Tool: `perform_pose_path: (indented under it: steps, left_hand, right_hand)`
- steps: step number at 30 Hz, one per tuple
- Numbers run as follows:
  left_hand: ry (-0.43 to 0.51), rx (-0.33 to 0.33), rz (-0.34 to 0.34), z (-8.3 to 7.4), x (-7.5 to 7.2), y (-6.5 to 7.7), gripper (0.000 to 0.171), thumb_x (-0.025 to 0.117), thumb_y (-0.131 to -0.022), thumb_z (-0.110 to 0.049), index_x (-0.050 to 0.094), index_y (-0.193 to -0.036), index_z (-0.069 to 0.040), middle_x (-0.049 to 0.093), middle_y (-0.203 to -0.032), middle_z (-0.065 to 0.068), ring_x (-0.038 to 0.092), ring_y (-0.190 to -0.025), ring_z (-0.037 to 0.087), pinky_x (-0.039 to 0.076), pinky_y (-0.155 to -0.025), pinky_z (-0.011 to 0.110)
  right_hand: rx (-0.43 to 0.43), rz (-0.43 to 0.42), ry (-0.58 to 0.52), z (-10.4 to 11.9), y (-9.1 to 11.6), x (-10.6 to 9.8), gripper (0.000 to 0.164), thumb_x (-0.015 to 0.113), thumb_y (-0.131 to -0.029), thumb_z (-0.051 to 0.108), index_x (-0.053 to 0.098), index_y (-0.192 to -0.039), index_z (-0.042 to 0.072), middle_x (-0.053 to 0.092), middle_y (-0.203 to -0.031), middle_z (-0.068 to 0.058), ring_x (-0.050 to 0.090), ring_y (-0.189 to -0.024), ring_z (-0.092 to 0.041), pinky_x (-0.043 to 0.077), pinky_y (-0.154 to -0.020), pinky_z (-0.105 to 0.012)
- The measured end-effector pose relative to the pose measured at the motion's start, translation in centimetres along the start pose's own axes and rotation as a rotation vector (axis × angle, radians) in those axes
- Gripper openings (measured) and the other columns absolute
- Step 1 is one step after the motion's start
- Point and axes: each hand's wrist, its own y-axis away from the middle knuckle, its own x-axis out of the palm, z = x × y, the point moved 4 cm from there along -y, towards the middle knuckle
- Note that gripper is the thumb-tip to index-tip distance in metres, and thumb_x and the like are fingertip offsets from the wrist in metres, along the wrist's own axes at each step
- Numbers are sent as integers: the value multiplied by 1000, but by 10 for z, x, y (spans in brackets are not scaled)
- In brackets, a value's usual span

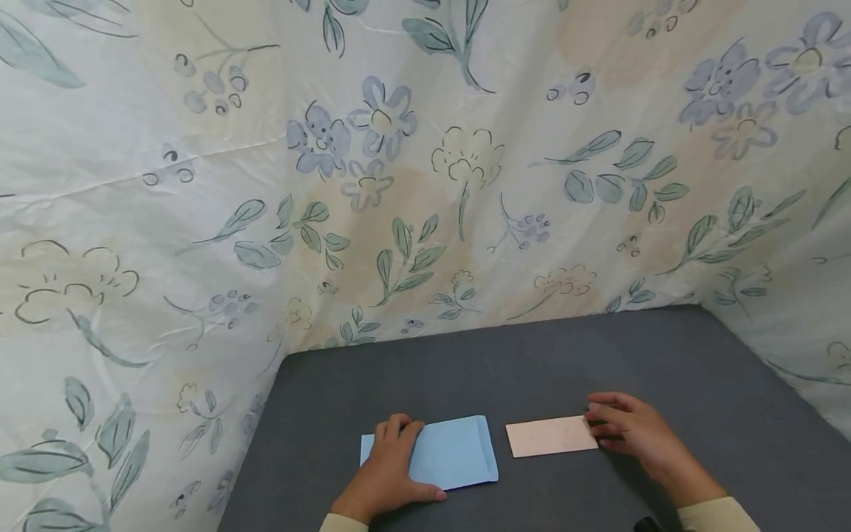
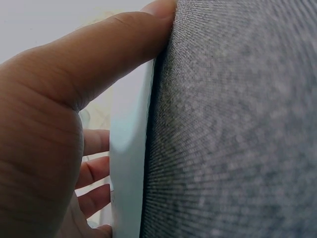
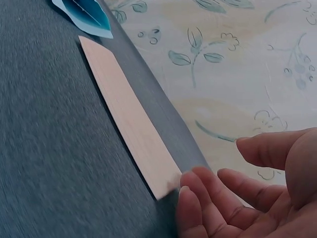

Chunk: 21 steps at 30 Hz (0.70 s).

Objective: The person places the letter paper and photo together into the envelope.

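A light blue envelope [image 1: 452, 447] lies on the dark grey table, its right-hand end towards a pale pink card [image 1: 550, 436]. My left hand [image 1: 392, 462] grips the envelope across its width, thumb at the near edge and fingers at the far edge. In the right wrist view the envelope's mouth [image 3: 88, 19] gapes a little. At the card's right end is my right hand [image 1: 631, 432], its fingers loosely bent and its thumb apart from them. The fingertips [image 3: 190, 201] are at the card's corner; whether they touch it I cannot tell.
The dark grey table [image 1: 505, 362] runs back to a hanging floral cloth [image 1: 425, 185], which also drapes along both sides. A small black object [image 1: 646, 524] shows beside the right wrist at the bottom edge.
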Motion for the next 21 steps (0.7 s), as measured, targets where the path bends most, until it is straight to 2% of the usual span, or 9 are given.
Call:
perform_pose_path:
  steps: [9,16,21]
  left_hand:
    - [3,21,21,4,-6,8,117,93,-69,-77,53,-158,-13,40,-150,7,36,-133,34,48,-97,61]
    - [3,39,37,9,-9,15,117,93,-69,-76,53,-159,-13,40,-150,7,36,-131,33,48,-97,61]
    - [-5,55,46,11,-12,20,116,93,-69,-76,53,-158,-12,41,-148,7,36,-131,34,47,-97,62]
  right_hand:
    - [26,-16,24,-2,18,-5,58,63,-113,29,48,-152,-12,71,-126,-13,71,-101,-27,60,-83,-44]
    - [29,-20,46,-5,34,6,57,64,-113,28,49,-149,-14,72,-126,-16,71,-103,-26,59,-83,-44]
    - [73,-20,90,-8,43,18,59,66,-112,31,52,-148,-13,73,-124,-16,69,-105,-27,58,-84,-47]
